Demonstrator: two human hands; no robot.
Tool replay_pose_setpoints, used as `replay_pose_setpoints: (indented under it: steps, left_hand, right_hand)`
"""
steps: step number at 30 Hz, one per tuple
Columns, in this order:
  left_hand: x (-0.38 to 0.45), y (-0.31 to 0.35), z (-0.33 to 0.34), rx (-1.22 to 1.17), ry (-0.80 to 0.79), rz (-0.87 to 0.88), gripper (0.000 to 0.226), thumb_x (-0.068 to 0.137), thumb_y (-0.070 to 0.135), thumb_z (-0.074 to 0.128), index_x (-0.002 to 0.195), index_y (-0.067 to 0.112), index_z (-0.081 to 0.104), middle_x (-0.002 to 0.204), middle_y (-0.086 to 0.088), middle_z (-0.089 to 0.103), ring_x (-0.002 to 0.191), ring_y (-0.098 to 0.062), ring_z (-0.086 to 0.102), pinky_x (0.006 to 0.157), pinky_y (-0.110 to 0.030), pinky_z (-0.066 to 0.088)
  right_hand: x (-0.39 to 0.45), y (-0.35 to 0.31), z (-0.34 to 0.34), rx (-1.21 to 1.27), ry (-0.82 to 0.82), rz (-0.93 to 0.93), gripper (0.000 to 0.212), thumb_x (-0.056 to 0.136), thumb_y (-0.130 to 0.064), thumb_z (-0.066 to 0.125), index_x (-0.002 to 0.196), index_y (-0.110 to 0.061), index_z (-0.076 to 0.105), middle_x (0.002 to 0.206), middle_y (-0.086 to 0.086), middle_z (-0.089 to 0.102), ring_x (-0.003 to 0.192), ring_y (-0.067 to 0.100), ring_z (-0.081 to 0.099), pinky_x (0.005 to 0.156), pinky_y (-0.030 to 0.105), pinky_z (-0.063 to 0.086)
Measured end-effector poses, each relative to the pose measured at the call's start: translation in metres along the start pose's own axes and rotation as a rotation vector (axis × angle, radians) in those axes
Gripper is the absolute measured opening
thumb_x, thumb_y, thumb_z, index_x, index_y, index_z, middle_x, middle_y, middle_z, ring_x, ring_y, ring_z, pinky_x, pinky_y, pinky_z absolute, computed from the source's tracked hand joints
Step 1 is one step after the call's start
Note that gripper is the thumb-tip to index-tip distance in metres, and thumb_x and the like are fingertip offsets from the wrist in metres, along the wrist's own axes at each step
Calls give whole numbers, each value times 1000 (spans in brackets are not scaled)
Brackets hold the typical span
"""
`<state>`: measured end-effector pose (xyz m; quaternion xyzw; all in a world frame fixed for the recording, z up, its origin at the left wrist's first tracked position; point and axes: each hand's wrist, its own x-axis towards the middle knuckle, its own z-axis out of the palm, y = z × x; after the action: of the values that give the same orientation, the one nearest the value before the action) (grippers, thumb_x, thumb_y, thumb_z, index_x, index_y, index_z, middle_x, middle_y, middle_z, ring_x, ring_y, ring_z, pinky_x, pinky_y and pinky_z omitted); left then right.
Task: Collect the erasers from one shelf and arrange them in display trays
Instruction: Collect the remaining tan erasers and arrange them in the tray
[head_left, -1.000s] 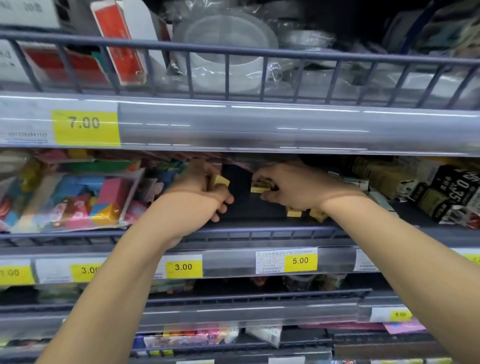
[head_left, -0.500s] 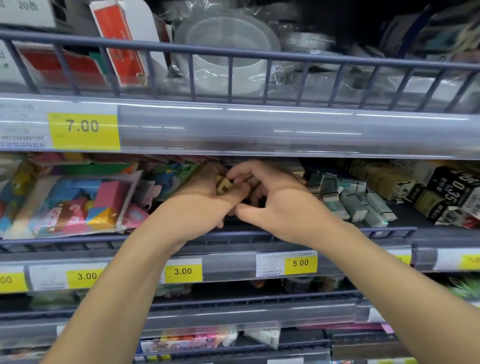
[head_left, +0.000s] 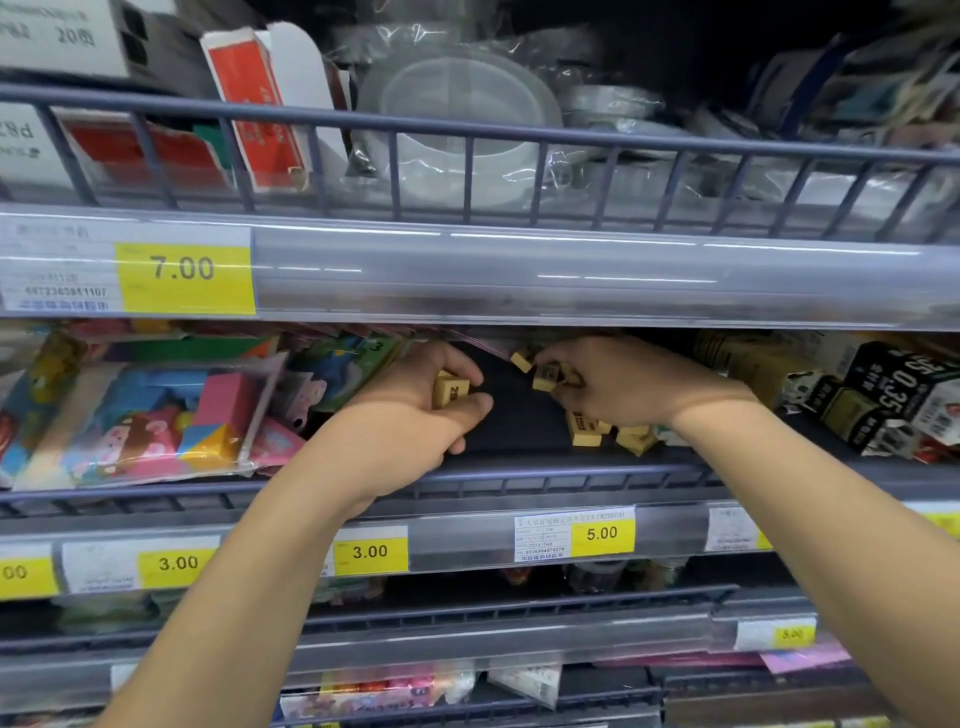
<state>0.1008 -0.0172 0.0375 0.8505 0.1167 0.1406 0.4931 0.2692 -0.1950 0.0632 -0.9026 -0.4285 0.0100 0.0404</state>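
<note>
Right now both hands are reaching into the middle shelf (head_left: 519, 475). The left hand (head_left: 415, 415) is curled around a yellow eraser (head_left: 451, 388), pinched between thumb and fingers. The right hand (head_left: 618, 382) grips a couple more yellow erasers (head_left: 545, 376) in its fingertips. A small pile of loose erasers (head_left: 608, 434) lies on the shelf just beneath that hand, near the front rail. Colourful packets (head_left: 140, 415) crowd the shelf's left end.

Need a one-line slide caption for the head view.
Both hands reach into a shop shelf: left hand holds a yellow eraser, right hand gathers more above loose erasers.
</note>
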Motion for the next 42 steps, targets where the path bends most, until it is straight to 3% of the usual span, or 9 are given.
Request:
replay_pose_setpoints:
  steps: [3,9,18,21,24,29,34,38,42]
  left_hand:
    - [1,1,1,6,15,-7,8,96,40,69,97,41,61,60,4,66,45,-4,56,47,-22,48]
    - [0,3,0,-2,28,-39,8,98,40,66,98,35,60,70,-3,67,41,-5,55,45,-20,48]
    - [-3,13,-6,-191,-54,-115,46,82,65,71,110,31,59,71,8,67,50,-7,54,57,-17,50]
    - [-3,16,-4,-178,-77,-74,43,84,55,76,113,26,60,69,18,70,51,-4,57,57,-15,51]
    - [-2,14,-4,-201,-57,-77,29,93,31,73,117,19,62,97,-3,76,63,-9,66,62,-24,56]
    - [-2,10,-6,-270,-28,-127,20,95,17,72,112,22,63,89,-10,70,57,-15,61,60,-27,55]
    - [-2,10,-7,-267,-10,-132,14,94,14,75,101,22,66,86,-10,67,60,-9,62,54,-23,52]
    - [-1,12,-6,-296,-1,-144,14,94,14,75,103,19,67,98,-10,70,69,-9,72,55,-22,55]
    - [-1,12,-6,-319,5,-149,15,94,14,76,105,17,68,99,-11,72,73,-8,76,58,-23,59]
  right_hand:
    - [9,0,7,-41,-15,-26,48,95,-34,59,143,-31,50,135,-3,61,117,22,58,94,33,50]
    - [11,-3,8,183,-17,-19,43,84,-37,73,124,-35,57,111,-16,62,101,9,60,84,26,50]
    - [-38,-58,6,515,316,-260,50,78,-39,74,123,-44,53,102,-34,57,98,-17,51,80,0,36]
    - [-41,-72,10,537,369,-343,50,78,-37,73,124,-38,54,112,-24,60,107,-9,53,88,6,39]
    - [-39,-81,14,515,400,-379,50,80,-31,77,124,-30,56,108,-28,52,102,-14,46,87,4,36]
    - [-33,-63,11,479,329,-354,46,85,-34,76,125,-38,53,108,-28,57,101,-15,49,84,2,36]
    - [-4,-9,4,170,169,6,48,94,-45,59,140,-40,46,135,-12,58,119,14,55,92,27,46]
    - [19,1,8,46,81,-34,58,97,-36,56,151,-35,36,151,-4,47,132,21,48,101,30,42]
    - [35,0,14,-57,16,-46,48,98,-33,55,145,-36,44,137,-1,58,117,24,57,93,36,49]
